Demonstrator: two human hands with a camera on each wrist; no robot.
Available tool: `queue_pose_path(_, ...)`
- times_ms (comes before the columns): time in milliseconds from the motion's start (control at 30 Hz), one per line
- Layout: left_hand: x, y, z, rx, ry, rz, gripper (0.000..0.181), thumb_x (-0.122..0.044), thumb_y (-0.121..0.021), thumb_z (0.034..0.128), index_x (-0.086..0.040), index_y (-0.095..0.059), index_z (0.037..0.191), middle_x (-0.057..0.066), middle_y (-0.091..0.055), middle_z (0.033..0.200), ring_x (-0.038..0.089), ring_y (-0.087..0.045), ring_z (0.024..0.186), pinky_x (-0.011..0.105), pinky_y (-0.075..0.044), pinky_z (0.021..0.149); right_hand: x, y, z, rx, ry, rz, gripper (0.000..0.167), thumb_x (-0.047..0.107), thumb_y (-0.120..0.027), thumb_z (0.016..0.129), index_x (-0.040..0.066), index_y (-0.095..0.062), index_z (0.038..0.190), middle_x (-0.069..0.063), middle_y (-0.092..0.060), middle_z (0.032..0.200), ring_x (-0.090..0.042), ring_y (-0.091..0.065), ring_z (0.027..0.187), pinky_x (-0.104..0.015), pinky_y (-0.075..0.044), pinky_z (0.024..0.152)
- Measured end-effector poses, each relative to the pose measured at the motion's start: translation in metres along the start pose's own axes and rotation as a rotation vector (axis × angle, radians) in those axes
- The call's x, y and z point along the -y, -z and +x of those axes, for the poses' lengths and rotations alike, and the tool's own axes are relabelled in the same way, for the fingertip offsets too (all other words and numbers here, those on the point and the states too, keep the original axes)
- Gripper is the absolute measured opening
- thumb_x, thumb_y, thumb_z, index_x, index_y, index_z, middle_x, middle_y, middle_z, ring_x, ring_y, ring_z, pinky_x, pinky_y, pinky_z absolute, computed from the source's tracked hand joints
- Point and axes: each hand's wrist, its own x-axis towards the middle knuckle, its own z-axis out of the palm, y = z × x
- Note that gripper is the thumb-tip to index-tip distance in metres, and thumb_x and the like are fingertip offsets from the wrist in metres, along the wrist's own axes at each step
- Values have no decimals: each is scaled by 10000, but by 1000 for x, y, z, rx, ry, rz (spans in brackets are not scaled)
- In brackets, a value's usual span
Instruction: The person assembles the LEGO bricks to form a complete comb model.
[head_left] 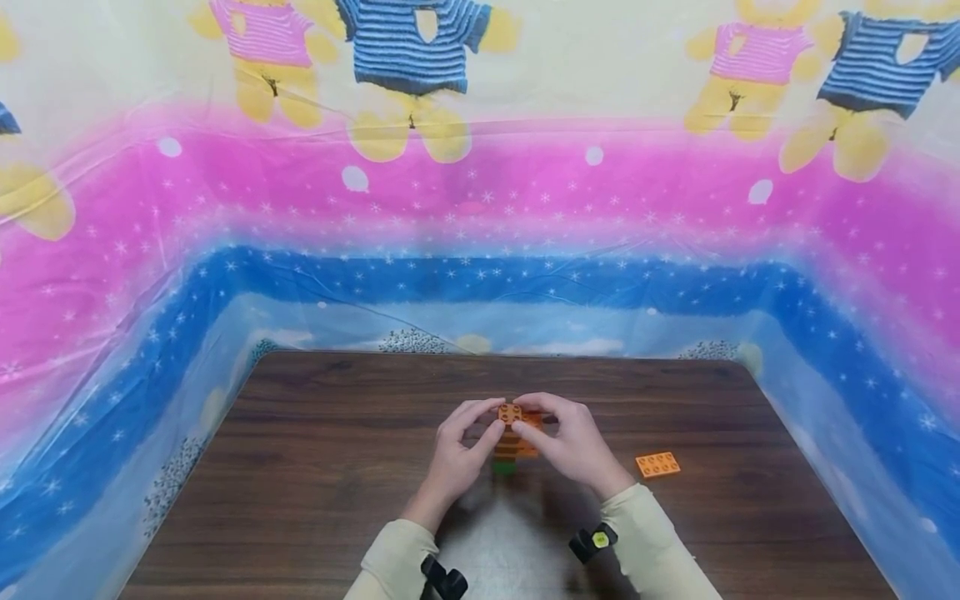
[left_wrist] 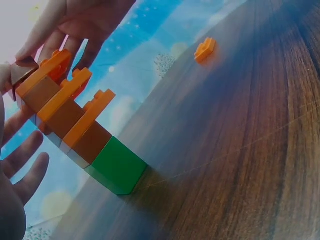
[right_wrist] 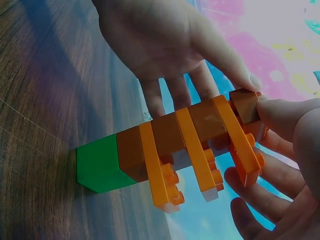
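A stacked tower of building blocks stands upright on the table, with a green block (right_wrist: 97, 162) at the bottom. Above it, darker orange blocks (left_wrist: 40, 95) alternate with thin orange plates (right_wrist: 197, 155) that jut out to one side, studs up. The top orange block (head_left: 510, 412) sits slightly askew to the stack in the right wrist view. My left hand (head_left: 461, 446) pinches this block between thumb and index finger from the left. From the right, my right hand (head_left: 573, 442) pinches it too. The other fingers of both hands spread behind the tower.
A loose orange plate with studs (head_left: 657, 465) lies on the dark wooden table (head_left: 315, 483), to the right of my right hand. Behind and along the sides of the table hangs a printed cloth (head_left: 480, 279).
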Motion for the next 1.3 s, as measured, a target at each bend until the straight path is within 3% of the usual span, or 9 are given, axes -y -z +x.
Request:
queue_pose_path(67, -10, 1, 1, -5, -11, 3, 323, 31, -654, 992, -25, -695, 1308, 158, -698, 1162, 203, -691, 978, 459, -625, 754, 0, 0, 0, 1, -4, 5, 304, 294, -764, 987, 176, -727, 1265, 24, -746, 1209, -144, -704, 1088, -513, -572, 948)
queue_pose_path(233, -7, 1, 1, -5, -24, -12, 319, 44, -658, 986, -14, -695, 1297, 171, -697, 1155, 314, -694, 967, 476, -625, 748, 0, 1, 0, 4, -12, 14, 291, 283, -770, 983, 180, -730, 1253, 15, -750, 1202, -162, -709, 1072, -538, -570, 939)
queue_pose_path(867, -4, -1, -2, -20, -18, -16, 329, 67, -650, 982, -2, -690, 1301, 172, -695, 1133, 354, -699, 976, 441, -625, 765, -1, -3, -1, 5, -34, 35, 301, 293, -770, 983, 204, -724, 1267, 31, -739, 1231, -149, -700, 1071, -493, -573, 933)
queue_pose_path(1067, 16, -5, -2, -28, 3, -6, 328, 45, -658, 992, -19, -689, 1312, 172, -697, 1145, 364, -704, 988, 471, -622, 778, -2, -4, 0, -1, -35, 21, 305, 287, -776, 978, 201, -727, 1267, 25, -738, 1238, -156, -697, 1075, -497, -578, 928)
queue_pose_path(1300, 35, -5, -6, -28, 6, -4, 348, -10, -683, 997, -94, -700, 1334, 92, -705, 1169, 291, -710, 1002, 375, -619, 791, -2, -5, -2, -10, -70, 29, 308, 279, -787, 970, 209, -729, 1265, 45, -737, 1223, -134, -685, 1068, -446, -578, 928)
